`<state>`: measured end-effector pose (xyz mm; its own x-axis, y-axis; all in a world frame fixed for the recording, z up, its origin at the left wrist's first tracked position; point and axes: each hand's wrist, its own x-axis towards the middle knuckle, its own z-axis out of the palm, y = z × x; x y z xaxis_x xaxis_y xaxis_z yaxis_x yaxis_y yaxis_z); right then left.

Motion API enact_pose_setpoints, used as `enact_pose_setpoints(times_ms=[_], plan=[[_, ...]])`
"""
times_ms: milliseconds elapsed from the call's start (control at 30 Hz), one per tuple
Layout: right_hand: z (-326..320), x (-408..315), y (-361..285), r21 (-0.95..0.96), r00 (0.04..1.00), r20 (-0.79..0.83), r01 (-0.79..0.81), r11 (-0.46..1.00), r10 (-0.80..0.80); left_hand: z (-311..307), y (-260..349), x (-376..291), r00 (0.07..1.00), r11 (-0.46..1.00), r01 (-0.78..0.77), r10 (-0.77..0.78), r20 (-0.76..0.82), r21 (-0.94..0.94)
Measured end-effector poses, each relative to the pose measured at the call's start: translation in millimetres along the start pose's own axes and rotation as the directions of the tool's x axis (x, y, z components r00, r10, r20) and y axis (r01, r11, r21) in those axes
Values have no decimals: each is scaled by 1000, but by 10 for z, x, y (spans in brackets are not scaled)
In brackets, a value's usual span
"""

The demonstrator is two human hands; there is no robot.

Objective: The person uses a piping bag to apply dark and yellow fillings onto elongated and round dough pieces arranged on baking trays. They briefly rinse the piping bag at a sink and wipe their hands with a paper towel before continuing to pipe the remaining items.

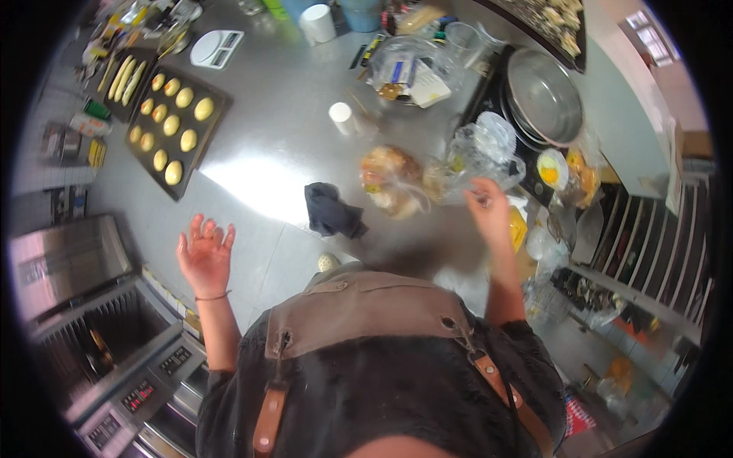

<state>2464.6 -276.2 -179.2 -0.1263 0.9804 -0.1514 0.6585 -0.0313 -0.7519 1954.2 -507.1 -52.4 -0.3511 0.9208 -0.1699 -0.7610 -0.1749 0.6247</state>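
My left hand (207,255) is raised palm up over the floor left of my body, fingers spread and holding nothing. At the right side of the steel table (286,114), my right hand (488,207) has its thumb and fingertips drawn together beside a clear plastic bag (458,177); whether it pinches the bag is unclear. Left of this hand lies food in clear plastic wrap (392,174), seemingly bread. A crumpled dark cloth (332,212) rests at the near table edge. Farther back are a white cylindrical container (342,118) and a plate with opened cartons and plastic (409,80).
A dark tray of pale dough rounds (189,166) sits at the left, near a white kitchen scale (216,49). To the right are a large metal bowl (544,97), a fried egg (552,169) and a slatted rack (647,240). An oven (109,343) stands lower left.
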Motion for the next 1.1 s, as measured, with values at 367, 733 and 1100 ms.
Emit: enact_pose_setpoints(times_ms=[367, 733, 1100], plan=[[2326, 1691, -1601, -214, 691, 438, 701, 680, -575, 200, 52, -574, 991, 920, -117, 83, -107, -373], [2377, -22, -3109, 118, 442, 507, 814, 568, -739, -237, 122, -1050, 916, 294, -34, 392, -88, 955], [2698, -1625, -3923, 493, 195, 781, 391, 777, -594, -515, 381, -1762, 870, -19, 165, 474, -136, 986]])
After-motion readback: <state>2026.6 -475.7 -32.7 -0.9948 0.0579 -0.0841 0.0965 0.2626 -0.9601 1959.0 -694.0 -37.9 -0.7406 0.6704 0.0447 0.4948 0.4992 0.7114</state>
